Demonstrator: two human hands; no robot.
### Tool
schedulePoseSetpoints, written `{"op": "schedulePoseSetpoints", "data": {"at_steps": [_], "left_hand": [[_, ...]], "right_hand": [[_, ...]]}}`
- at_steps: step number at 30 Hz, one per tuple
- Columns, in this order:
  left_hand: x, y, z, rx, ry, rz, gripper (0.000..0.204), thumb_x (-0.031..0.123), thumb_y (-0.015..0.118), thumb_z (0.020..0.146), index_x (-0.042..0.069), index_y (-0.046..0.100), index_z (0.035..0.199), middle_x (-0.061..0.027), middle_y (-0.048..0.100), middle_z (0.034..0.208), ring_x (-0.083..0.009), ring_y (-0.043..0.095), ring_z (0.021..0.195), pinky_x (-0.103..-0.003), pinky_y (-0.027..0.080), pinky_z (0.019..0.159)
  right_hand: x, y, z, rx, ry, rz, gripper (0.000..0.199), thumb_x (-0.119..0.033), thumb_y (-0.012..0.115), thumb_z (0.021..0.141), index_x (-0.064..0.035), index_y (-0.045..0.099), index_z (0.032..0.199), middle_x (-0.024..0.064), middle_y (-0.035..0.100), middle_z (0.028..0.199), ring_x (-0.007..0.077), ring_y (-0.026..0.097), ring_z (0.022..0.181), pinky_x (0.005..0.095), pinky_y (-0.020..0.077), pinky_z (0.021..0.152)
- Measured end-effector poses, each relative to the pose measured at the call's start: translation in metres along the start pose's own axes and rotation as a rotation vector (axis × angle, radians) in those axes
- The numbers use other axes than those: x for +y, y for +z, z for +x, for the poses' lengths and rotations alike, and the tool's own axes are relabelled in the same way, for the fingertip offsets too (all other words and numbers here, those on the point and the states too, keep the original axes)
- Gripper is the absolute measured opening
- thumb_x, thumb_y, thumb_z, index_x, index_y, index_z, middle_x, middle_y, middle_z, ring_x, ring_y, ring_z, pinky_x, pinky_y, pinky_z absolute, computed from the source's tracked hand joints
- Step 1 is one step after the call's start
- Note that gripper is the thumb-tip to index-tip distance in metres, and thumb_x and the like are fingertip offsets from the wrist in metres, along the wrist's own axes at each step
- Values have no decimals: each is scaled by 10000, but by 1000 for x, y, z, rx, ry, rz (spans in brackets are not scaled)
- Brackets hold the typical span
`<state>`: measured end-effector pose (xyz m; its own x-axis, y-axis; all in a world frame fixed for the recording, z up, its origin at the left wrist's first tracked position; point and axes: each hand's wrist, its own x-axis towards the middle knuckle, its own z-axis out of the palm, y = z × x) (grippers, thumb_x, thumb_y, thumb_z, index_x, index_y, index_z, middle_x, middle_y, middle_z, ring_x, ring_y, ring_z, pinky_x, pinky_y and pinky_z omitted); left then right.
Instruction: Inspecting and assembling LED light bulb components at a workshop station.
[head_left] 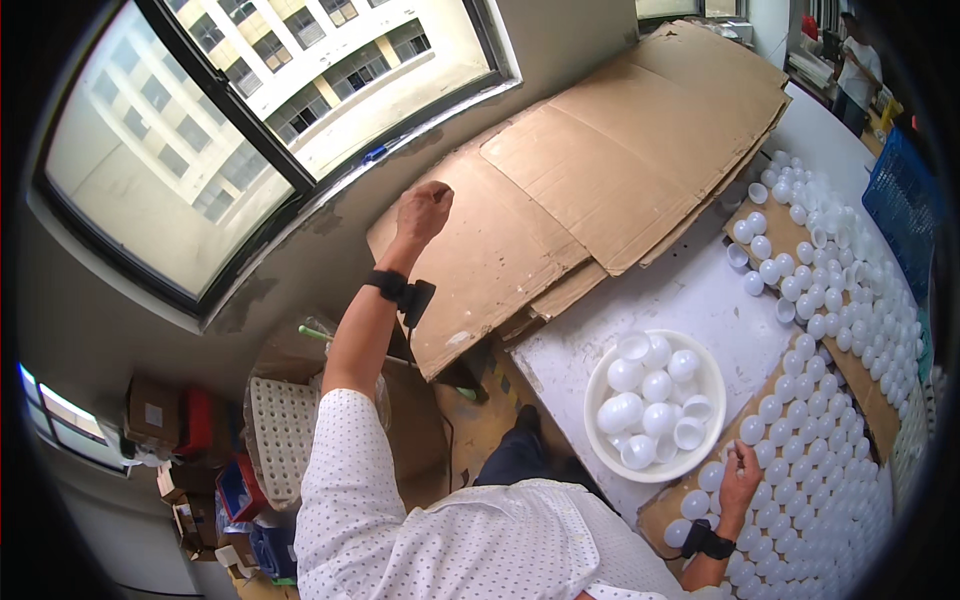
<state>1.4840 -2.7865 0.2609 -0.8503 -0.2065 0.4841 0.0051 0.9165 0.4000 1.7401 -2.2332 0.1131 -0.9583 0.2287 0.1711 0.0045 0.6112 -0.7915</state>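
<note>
My left hand (425, 210) is raised over the brown cardboard sheets (560, 180) by the window, its fingers curled into a closed shape. What it holds, if anything, is hidden. Low at the right, my right hand (738, 482) hovers among rows of white round plastic shells (788, 470), fingers loosely bent and a little apart, with nothing visible in them. Just left of it stands a round white basin (598, 440) holding several white hollow shells (657, 386), some with their open side up. A black strapped device sits on each wrist.
The white table (560, 375) carries more scattered shells (825, 260) at the far right, partly on cardboard. A blue plastic crate (900, 195) stands beyond them. Behind my left arm is a tray with rows of holes (280, 440). Another person (858, 70) stands at the far right.
</note>
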Motion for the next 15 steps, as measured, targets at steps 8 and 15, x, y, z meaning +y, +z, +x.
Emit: {"op": "schedulePoseSetpoints", "data": {"at_steps": [8, 15], "left_hand": [[-90, 148, 235, -10, 19, 175, 194, 218, 517, 763, 113, 664, 832, -163, 637, 839, -336, 610, 834, -413, 492, 728], [-169, 228, 365, -49, -105, 105, 196, 225, 517, 774, 116, 667, 836, -182, 635, 871, -348, 612, 843, -420, 494, 733]], "right_hand": [[1, 55, -64, 295, 385, -195, 245, -56, 517, 822, 26, 570, 1047, 108, 615, 880, 171, 588, 757, 273, 461, 652], [-136, 123, -56, 74, 824, -487, 358, -225, 565, 827, 3, 571, 1103, 177, 631, 966, 270, 604, 860, 337, 458, 783]]}}
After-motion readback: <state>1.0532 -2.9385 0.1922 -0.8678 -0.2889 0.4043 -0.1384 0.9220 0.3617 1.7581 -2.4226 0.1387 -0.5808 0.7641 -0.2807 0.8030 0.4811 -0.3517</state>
